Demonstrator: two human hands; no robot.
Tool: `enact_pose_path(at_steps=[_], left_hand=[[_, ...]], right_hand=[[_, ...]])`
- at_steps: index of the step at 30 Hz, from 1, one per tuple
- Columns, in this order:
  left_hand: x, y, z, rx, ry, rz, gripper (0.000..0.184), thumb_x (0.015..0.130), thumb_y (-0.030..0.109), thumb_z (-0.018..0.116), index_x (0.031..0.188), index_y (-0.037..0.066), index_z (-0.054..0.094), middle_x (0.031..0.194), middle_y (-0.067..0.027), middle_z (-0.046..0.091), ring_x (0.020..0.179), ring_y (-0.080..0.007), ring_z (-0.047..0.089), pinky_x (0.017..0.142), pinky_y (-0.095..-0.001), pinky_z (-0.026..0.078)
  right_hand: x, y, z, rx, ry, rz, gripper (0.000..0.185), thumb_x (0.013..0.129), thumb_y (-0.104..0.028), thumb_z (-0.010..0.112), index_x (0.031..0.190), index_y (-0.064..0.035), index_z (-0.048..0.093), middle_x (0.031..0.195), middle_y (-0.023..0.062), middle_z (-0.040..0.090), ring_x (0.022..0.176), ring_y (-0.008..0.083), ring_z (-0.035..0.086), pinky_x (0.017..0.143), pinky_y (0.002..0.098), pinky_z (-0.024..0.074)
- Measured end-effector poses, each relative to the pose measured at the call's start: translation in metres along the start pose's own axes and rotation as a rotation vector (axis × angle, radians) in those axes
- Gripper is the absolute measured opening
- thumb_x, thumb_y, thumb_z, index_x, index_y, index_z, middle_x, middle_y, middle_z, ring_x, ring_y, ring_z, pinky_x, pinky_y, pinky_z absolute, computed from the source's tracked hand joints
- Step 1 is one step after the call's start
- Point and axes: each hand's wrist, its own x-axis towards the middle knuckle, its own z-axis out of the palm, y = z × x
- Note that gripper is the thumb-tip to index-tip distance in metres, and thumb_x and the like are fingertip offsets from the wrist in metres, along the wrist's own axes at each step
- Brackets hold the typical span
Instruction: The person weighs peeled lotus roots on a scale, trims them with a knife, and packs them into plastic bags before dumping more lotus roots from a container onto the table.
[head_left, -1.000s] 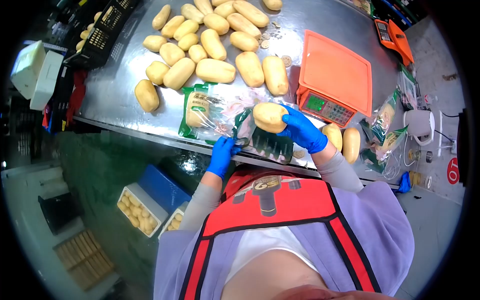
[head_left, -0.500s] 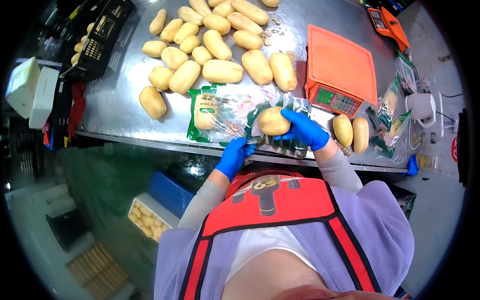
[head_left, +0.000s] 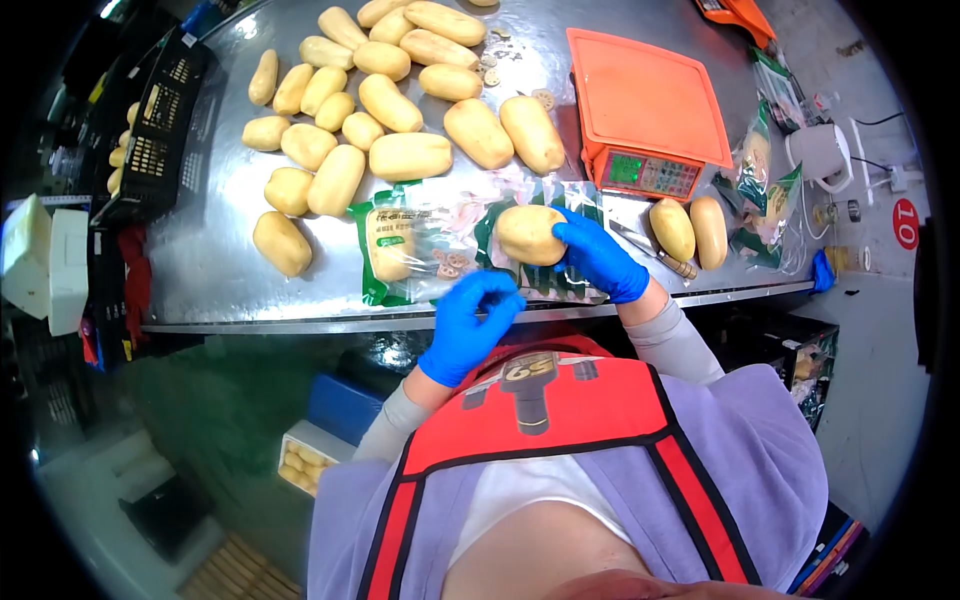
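My right hand point(head_left: 603, 262), in a blue glove, holds a pale yellow lotus root piece point(head_left: 530, 235) above a printed plastic bag. The bag point(head_left: 455, 235) lies along the table's front edge, with one root piece point(head_left: 388, 250) inside its green-edged left end. My left hand point(head_left: 468, 325), also gloved, is just in front of the bag, its fingers curled toward the thumb; whether anything is between them is too small to tell. Many loose root pieces point(head_left: 410, 157) lie on the metal table point(head_left: 215, 255) behind the bag.
An orange scale point(head_left: 650, 105) stands behind my right hand. To its right are two root pieces point(head_left: 709, 232), a knife point(head_left: 655, 250) and filled bags point(head_left: 765, 215). A black crate point(head_left: 155, 130) is at the far left. White boxes point(head_left: 310, 450) sit on the floor.
My left hand has come away from the bag's front edge and moved closer to my body, fingers curling. My right hand still holds the root piece over the bag. The view has shifted.
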Motion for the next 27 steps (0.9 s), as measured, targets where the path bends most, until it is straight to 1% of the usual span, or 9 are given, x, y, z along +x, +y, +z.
enact_pose_path(at_steps=[1,3,6,14,19,22,23,25,27], left_hand=[[0.009,0.014,-0.002,0.004,-0.004,0.001,0.025,0.077,0.022,0.068,0.096,0.007,0.061,0.1,-0.0106,0.062,0.079,-0.0166,0.059,0.068,-0.0301,0.046],[0.032,0.033,-0.003,0.713,0.249,0.539,0.038,0.072,0.026,0.07,0.106,0.013,0.061,0.117,-0.0138,0.054,0.096,-0.0256,0.054,0.079,-0.0377,0.043],[0.043,0.017,0.003,0.875,0.106,0.49,0.048,0.072,0.03,0.069,0.117,0.017,0.058,0.132,-0.0161,0.042,0.111,-0.0358,0.045,0.091,-0.0437,0.037],[0.052,0.012,0.012,0.859,0.084,0.525,0.051,0.071,0.035,0.069,0.118,0.018,0.056,0.134,-0.0146,0.041,0.113,-0.0356,0.042,0.093,-0.0463,0.034],[0.038,0.014,0.008,0.806,0.133,0.51,0.049,0.071,0.036,0.069,0.113,0.014,0.058,0.129,-0.014,0.046,0.112,-0.0332,0.044,0.091,-0.0439,0.036],[0.007,-0.01,-0.003,0.571,0.283,0.394,0.043,0.074,0.035,0.068,0.107,0.009,0.059,0.11,-0.0137,0.057,0.094,-0.0283,0.056,0.079,-0.0374,0.044],[-0.003,-0.026,-0.012,0.543,0.177,0.173,0.041,0.077,0.036,0.066,0.103,0.006,0.058,0.099,-0.0134,0.059,0.083,-0.0255,0.058,0.072,-0.0344,0.046],[-0.01,-0.053,-0.017,0.507,0.08,-0.055,0.041,0.08,0.038,0.064,0.099,0.003,0.058,0.087,-0.013,0.061,0.073,-0.0228,0.06,0.065,-0.0314,0.048],[-0.003,-0.065,-0.015,-0.604,0.033,-0.872,0.042,0.085,0.042,0.058,0.096,0.002,0.056,0.079,-0.0128,0.061,0.065,-0.0198,0.06,0.061,-0.0288,0.049]], right_hand=[[0.0,0.0,0.0,0.017,-0.016,-0.009,0.048,0.089,-0.032,0.047,0.127,-0.0022,0.043,0.105,0.0066,0.057,0.082,0.0114,0.055,0.069,0.0225,0.0449],[0.003,0.007,-0.001,0.078,-0.035,-0.008,0.047,0.09,-0.032,0.047,0.126,-0.0023,0.044,0.105,0.0067,0.057,0.083,0.012,0.055,0.069,0.0227,0.0455],[0.004,0.001,0.011,0.215,-0.006,0.02,0.045,0.091,-0.032,0.046,0.125,-0.0024,0.044,0.104,0.0066,0.057,0.084,0.0126,0.056,0.068,0.0229,0.0465],[0.001,0.006,0.006,0.173,0.001,0.014,0.044,0.091,-0.033,0.047,0.122,-0.0019,0.047,0.106,0.007,0.057,0.089,0.013,0.056,0.073,0.0247,0.0477],[0.008,0.002,0.011,-0.371,0.048,-0.117,0.049,0.087,-0.032,0.055,0.124,-0.0014,0.045,0.1,0.0081,0.058,0.083,0.0092,0.056,0.067,0.0218,0.0471],[0.013,0.001,0.002,-0.501,-0.074,-0.016,0.057,0.081,-0.027,0.064,0.127,0.0001,0.043,0.11,0.0113,0.056,0.092,0.0158,0.054,0.079,0.0278,0.0446],[0.013,-0.004,0.005,-0.538,-0.133,0.01,0.061,0.079,-0.025,0.068,0.128,0.0008,0.041,0.119,0.0124,0.052,0.109,0.0186,0.049,0.093,0.0314,0.0403],[0.024,0.008,0.0,-0.656,-0.203,-0.148,0.061,0.079,-0.024,0.067,0.128,-0.0003,0.042,0.111,0.0115,0.056,0.1,0.0173,0.053,0.085,0.0296,0.0439],[0.031,0.011,0.004,-0.771,-0.269,-0.311,0.06,0.079,-0.023,0.066,0.129,-0.0013,0.042,0.103,0.0107,0.059,0.09,0.0159,0.057,0.076,0.0279,0.0475]])
